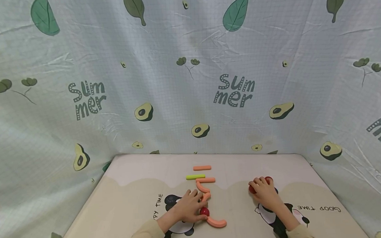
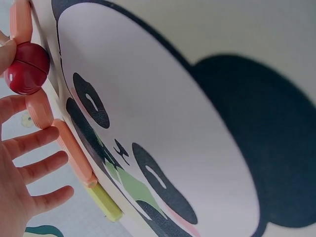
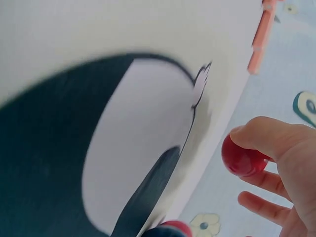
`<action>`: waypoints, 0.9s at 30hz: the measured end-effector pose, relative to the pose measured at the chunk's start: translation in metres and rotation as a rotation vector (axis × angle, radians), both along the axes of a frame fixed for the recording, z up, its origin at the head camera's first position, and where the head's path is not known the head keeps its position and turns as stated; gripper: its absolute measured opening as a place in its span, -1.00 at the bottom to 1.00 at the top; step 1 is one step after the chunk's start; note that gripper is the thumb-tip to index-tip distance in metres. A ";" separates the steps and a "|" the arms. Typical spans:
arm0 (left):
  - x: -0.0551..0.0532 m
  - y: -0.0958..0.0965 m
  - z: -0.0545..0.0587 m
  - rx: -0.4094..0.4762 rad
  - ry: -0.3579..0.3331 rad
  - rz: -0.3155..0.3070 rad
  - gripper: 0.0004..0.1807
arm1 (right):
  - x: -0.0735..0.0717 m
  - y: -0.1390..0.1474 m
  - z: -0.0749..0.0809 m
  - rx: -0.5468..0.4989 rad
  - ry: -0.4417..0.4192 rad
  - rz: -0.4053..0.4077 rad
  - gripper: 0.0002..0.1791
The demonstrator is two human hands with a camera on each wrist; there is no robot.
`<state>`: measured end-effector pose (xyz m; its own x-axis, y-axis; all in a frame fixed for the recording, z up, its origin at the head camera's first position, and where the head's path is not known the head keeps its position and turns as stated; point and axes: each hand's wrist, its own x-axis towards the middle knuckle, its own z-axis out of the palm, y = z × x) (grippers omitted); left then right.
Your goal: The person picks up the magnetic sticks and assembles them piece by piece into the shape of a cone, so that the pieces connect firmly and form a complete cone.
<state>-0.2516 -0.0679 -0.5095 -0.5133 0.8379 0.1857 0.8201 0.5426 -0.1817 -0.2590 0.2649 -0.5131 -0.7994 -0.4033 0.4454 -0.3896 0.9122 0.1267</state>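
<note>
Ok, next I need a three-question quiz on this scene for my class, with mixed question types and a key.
1. True or false: the right hand holds a red ball.
2. Choose one: the yellow-green stick is A) ring-shaped; B) curved; C) straight.
3. Fill in the blank: another red ball, between two orange pieces, is touched by the person's ____.

Key:
1. True
2. C
3. left hand
</note>
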 end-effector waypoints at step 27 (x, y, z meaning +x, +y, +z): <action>0.000 0.002 0.005 -0.047 -0.028 0.013 -0.58 | 0.006 -0.051 0.001 0.054 -0.073 0.104 -0.62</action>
<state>-0.2513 -0.0658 -0.5045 -0.5288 0.8384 0.1318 0.8180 0.5449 -0.1845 -0.2527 0.2143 -0.5125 -0.7814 -0.5079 0.3626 -0.4920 0.8588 0.1426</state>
